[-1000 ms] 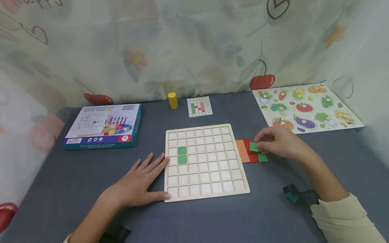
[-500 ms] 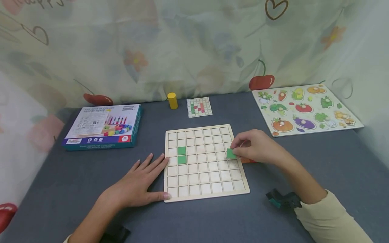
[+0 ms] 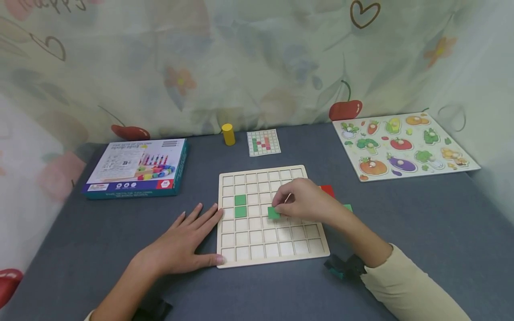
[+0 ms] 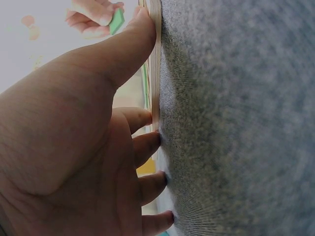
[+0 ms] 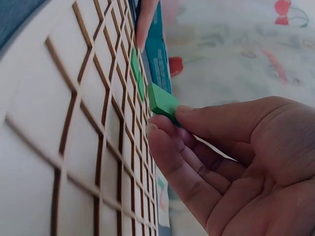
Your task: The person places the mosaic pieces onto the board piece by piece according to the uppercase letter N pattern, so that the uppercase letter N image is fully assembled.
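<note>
The right hand (image 3: 303,203) pinches a flat green square tile (image 3: 274,213) over the middle of the pale wooden grid board (image 3: 257,252); it is best lowered level, released only once seated, with the spread-fingered left hand (image 3: 182,247) bracing the board's edge towards nine o'clock

I see a flat green tile (image 3: 273,214) pinched between thumb and fingers of the right hand (image 3: 307,201), tilted and raised clear over the middle of a pale wooden grid board (image 3: 242,240). The board lies flat, the spread left hand (image 3: 182,245) touching its left edge. On my feed, two green squares (image 3: 240,211) sit in its second column from the left, in neighbouring cells, third and fourth from the far edge.
</note>
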{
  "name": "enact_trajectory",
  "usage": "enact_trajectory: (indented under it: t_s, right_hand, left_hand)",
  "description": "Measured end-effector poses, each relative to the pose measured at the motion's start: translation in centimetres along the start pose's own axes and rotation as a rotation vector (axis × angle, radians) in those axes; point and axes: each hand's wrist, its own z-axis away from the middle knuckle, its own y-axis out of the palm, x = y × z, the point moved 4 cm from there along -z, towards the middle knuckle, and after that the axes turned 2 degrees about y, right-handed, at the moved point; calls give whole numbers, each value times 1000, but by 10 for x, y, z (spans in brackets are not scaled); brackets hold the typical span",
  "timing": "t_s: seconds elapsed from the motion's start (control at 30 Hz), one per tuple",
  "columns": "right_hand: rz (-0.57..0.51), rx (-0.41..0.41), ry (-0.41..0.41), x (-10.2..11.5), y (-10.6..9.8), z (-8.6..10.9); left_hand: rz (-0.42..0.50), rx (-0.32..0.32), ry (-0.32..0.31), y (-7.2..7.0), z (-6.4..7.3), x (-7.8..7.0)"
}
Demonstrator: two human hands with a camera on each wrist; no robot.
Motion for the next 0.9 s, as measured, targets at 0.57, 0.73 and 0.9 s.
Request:
enact_trajectory:
  t_s: [0.57,0.73,0.9]
  right_hand:
    - [36,45,-82,30,47,-26]
    - [113,11,-130,37,59,-27]
    - [147,-14,-134,38,63,-25]
  left_hand:
    - [14,2,-3,0,1,0]
    - [13,-5,3,0,1,-1]
    - [17,-13,9,0,1,-1]
